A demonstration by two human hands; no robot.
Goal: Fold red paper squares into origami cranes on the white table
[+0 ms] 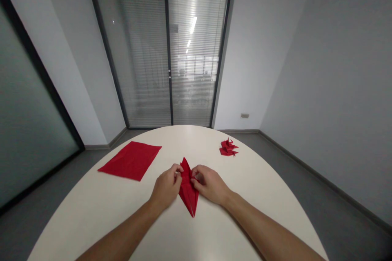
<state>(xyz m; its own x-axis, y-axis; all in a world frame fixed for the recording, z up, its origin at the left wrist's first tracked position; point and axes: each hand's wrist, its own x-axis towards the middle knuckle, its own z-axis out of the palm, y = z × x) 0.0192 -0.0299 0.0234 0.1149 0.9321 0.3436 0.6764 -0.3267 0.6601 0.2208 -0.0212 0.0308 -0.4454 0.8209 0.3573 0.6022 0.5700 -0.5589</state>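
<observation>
A piece of folded red paper [189, 193] lies on the table between my hands, long and diamond-shaped, with one point toward me and one away. My left hand [167, 185] pinches its left edge near the middle, thumb and fingers closed. On the opposite side my right hand [211, 183] grips the right edge between thumb and curled fingers. Small creases and flaps show between the fingertips, though the fingers hide part of the paper's middle.
The round white table [165, 236] fills the foreground. At its left lies a flat red paper sheet [131, 161]. Folded red paper cranes [228, 147] sit clustered at the back right. Beyond the table stand a glass door with blinds [147, 57] and grey-white walls.
</observation>
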